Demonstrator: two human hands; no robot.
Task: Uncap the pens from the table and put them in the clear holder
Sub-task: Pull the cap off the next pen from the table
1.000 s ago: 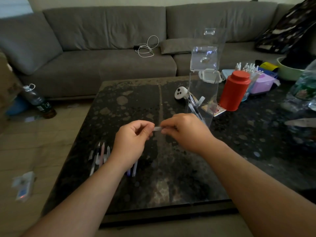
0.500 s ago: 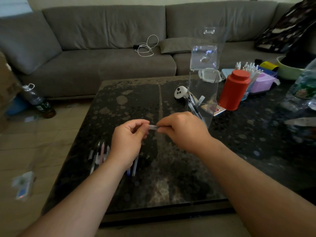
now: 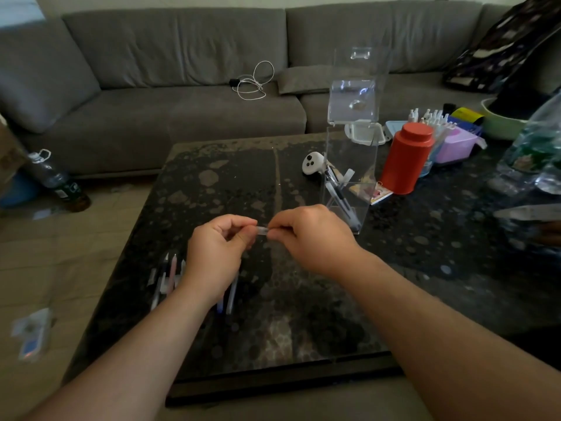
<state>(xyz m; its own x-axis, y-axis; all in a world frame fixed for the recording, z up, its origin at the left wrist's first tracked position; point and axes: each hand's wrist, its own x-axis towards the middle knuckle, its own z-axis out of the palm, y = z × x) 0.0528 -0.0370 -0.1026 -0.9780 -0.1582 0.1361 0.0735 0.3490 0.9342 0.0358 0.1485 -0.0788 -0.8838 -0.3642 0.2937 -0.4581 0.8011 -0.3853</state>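
Observation:
My left hand (image 3: 217, 253) and my right hand (image 3: 312, 238) meet over the middle of the dark table (image 3: 303, 329). Both pinch one pale translucent pen (image 3: 262, 231), of which only a short piece shows between the fingertips. I cannot tell which end carries the cap. Several more pens (image 3: 170, 278) lie on the table under and left of my left wrist. The tall clear holder (image 3: 349, 165) stands just beyond my right hand, lid tipped up, with several pens leaning inside it.
A white controller (image 3: 312, 165) lies left of the holder. A red canister (image 3: 406, 158), tubs and small bottles crowd the table's far right. A grey sofa (image 3: 182, 86) with a white cable runs behind. A plastic bottle (image 3: 57, 180) stands on the floor at left.
Both hands have drifted slightly up and away from me with the pen still pinched between them. Little else differs.

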